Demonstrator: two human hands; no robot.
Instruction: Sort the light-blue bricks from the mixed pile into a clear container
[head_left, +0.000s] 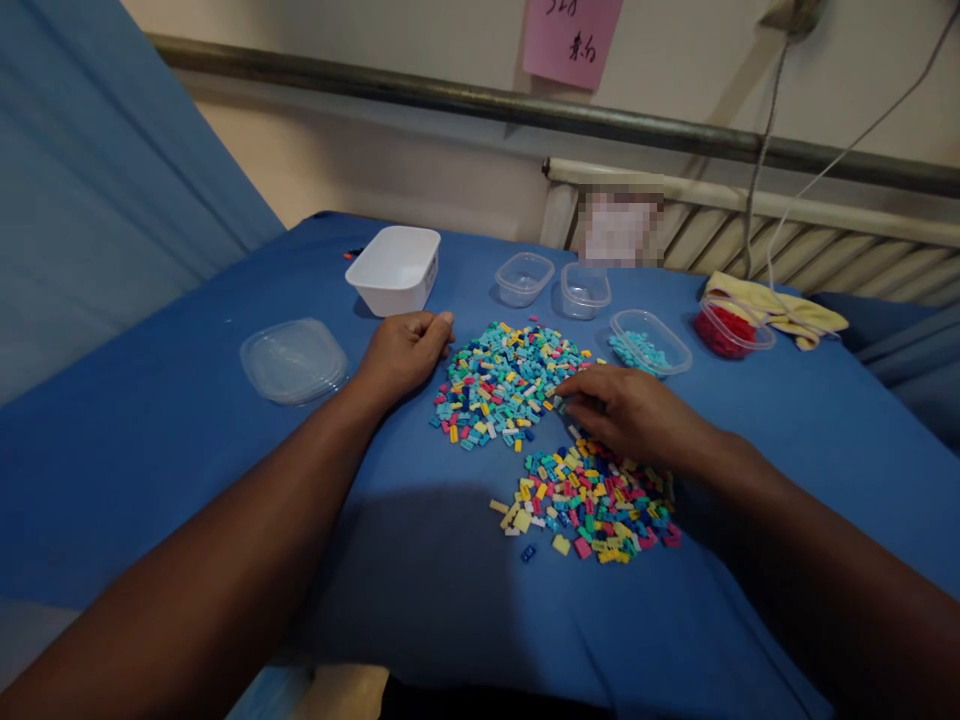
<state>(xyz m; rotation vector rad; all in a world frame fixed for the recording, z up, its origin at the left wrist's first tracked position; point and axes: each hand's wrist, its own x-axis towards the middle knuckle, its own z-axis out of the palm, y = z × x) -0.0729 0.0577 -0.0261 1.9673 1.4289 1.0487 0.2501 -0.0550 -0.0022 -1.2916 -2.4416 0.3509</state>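
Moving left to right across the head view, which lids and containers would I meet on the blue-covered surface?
Stacked clear plastic lids, white rectangular plastic tub, first clear plastic container, second clear plastic container, third clear plastic container with light-blue bricks, fourth clear plastic container with small red pieces.

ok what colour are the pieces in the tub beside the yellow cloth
The pieces are red, clearest in the head view.
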